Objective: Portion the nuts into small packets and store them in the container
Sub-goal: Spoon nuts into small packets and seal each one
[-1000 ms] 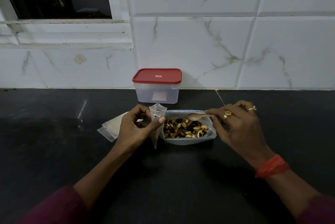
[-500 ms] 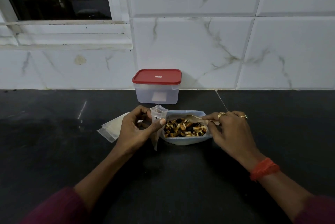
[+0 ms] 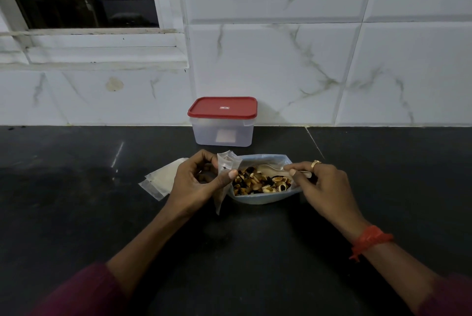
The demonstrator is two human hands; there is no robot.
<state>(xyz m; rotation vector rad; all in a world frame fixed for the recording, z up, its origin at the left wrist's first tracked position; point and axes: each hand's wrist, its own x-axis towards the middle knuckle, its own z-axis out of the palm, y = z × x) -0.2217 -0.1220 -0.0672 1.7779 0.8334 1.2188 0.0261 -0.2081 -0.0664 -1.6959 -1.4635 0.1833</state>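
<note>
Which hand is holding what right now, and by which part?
Left hand pinches the small clear packet near its open top. Right hand holds the spoon by its handle, bowl over the nuts.

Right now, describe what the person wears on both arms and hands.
A dark maroon left sleeve and right sleeve cover the upper forearms. A red-orange thread band circles the right wrist. The right hand wears a gold ring; the left hand shows no jewellery.
</note>
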